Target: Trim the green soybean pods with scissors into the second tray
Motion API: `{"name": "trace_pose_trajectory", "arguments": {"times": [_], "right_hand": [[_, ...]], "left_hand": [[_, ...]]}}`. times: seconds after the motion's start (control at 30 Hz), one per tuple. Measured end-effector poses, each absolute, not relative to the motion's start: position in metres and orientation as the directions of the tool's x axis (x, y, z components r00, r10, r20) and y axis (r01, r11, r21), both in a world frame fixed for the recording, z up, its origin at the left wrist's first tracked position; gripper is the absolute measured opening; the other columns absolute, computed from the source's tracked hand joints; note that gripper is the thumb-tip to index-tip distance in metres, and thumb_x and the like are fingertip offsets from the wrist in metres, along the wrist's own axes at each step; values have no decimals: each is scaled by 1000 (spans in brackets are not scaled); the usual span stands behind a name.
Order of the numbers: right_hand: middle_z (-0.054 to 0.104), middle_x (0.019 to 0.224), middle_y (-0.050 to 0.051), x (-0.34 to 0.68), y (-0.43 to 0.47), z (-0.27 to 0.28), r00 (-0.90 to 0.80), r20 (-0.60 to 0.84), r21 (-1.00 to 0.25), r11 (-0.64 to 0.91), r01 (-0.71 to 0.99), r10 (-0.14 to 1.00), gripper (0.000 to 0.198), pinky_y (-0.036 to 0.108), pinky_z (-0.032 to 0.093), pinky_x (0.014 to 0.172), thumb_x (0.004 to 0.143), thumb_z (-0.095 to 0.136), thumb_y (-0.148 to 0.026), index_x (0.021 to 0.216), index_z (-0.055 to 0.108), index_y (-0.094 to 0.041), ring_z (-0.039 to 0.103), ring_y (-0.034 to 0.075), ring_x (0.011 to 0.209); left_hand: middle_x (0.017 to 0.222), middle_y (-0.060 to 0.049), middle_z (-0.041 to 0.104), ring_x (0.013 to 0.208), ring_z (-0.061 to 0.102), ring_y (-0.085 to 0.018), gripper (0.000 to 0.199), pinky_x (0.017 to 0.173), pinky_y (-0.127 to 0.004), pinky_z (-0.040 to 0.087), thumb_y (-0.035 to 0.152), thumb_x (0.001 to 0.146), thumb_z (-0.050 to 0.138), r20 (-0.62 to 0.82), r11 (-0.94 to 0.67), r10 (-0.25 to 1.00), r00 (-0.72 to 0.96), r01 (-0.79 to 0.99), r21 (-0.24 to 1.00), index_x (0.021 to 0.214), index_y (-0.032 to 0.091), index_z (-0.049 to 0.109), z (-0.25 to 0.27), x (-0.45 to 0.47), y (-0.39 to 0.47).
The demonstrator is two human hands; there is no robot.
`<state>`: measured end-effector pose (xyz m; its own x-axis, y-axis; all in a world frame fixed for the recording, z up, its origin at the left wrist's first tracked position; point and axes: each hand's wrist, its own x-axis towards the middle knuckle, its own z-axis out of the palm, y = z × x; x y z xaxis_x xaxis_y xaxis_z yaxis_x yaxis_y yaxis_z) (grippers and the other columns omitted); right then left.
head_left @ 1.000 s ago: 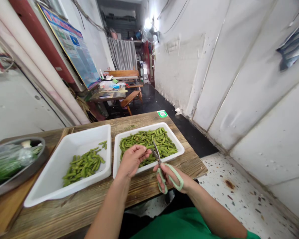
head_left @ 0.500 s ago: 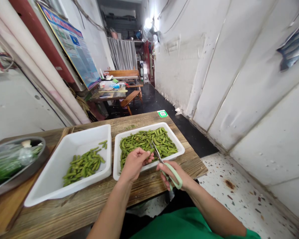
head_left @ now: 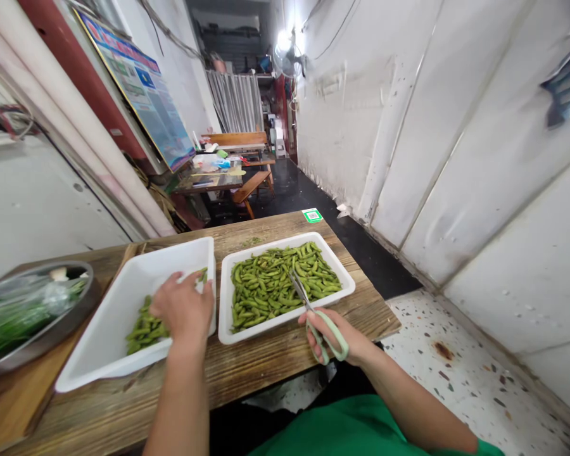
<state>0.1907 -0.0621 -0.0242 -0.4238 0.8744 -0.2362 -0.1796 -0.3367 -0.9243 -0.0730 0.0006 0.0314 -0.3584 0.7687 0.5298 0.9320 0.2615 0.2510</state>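
My left hand (head_left: 184,308) is over the left white tray (head_left: 88,364), a little blurred, its fingers apart and no pod visible in them. Beneath and beside it lies a small heap of green soybean pods (head_left: 145,329), partly covered by the hand. My right hand (head_left: 330,332) grips the light green handles of a pair of scissors (head_left: 301,291). The blades point up and away over the right white tray (head_left: 287,239), which is filled with many more green pods (head_left: 261,285).
A metal bowl (head_left: 42,339) with bagged leafy greens stands at the far left, beside a wooden board (head_left: 42,405). Both trays rest on a wooden table (head_left: 247,373). A green code sticker (head_left: 312,215) marks its far corner. Farther back are another table and benches.
My left hand has moved left from the scissors tips to over the left tray; the pod it held is no longer visible. My right hand and the scissors have hardly moved.
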Motion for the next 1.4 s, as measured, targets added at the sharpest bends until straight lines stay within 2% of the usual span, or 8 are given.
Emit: {"name": "trace_pose_trajectory", "arguments": {"times": [0.13, 0.27, 0.47, 0.63, 0.73, 0.97, 1.17, 1.4], "right_hand": [[52, 62, -3, 193, -63, -29, -474, -206, -890, -366, -273, 856, 51, 22, 43, 46, 74, 51, -62, 97, 49, -17, 51, 8, 48], [52, 62, -3, 193, -63, -31, -468, -197, -897, -352, -269, 861, 48, 22, 41, 46, 75, 51, -60, 97, 48, -17, 49, 8, 47], [50, 61, -4, 189, -63, -32, -475, -186, -914, -329, -237, 860, 47, 20, 40, 42, 75, 52, -59, 94, 47, -17, 47, 8, 45], [51, 59, -4, 192, -63, -33, -487, -196, -904, -349, -245, 851, 48, 19, 38, 40, 77, 49, -59, 97, 48, -16, 48, 7, 43], [50, 58, -4, 193, -63, -32, -458, -201, -909, -338, -241, 866, 49, 19, 38, 39, 77, 49, -59, 99, 48, -15, 47, 7, 42], [50, 56, -5, 191, -64, -28, -442, -213, -911, -341, -233, 871, 50, 19, 39, 37, 75, 52, -60, 98, 48, -16, 46, 7, 40], [50, 56, -5, 191, -64, -25, -431, -214, -919, -330, -214, 876, 51, 18, 39, 37, 73, 51, -62, 94, 49, -16, 45, 6, 39], [48, 55, -6, 193, -63, -18, -415, -204, -941, -294, -165, 886, 46, 17, 37, 33, 72, 54, -61, 82, 48, -17, 43, 5, 36]], "left_hand": [[100, -8, 67, 96, 58, -23, 28, 88, -33, 38, 28, 80, 46, 252, -207, 956, 153, 957, 203, 95, 19, 68, 21, -36, 36], [93, -10, 68, 93, 58, -23, 17, 85, -31, 39, 20, 73, 53, 117, -355, 934, 339, 919, 170, 81, 19, 68, 6, -6, 68], [74, -10, 66, 78, 59, -22, 11, 75, -29, 40, 15, 69, 56, 158, -360, 931, 330, 899, 249, 70, 16, 66, 1, 0, 67], [71, -4, 67, 65, 58, -19, 26, 65, -27, 42, 31, 69, 60, 173, -293, 952, 252, 593, 750, 90, 19, 69, 7, 0, 35], [83, -5, 68, 76, 59, -19, 32, 70, -27, 43, 35, 68, 62, 113, -198, 968, 223, 409, 891, 94, 17, 69, 7, 6, 16], [60, 3, 61, 62, 55, -13, 61, 66, -25, 43, 35, 71, 60, 80, -135, 976, 200, 279, 951, 127, 16, 46, 4, 11, 4], [79, -6, 69, 70, 61, -17, 35, 69, -27, 45, 39, 65, 64, 97, -99, 995, 23, 327, 940, 91, 15, 69, -3, 8, 9], [70, -5, 68, 65, 60, -16, 32, 64, -26, 46, 37, 63, 68, -3, -17, 994, 105, 189, 982, 85, 14, 69, 3, 22, -2]]}}
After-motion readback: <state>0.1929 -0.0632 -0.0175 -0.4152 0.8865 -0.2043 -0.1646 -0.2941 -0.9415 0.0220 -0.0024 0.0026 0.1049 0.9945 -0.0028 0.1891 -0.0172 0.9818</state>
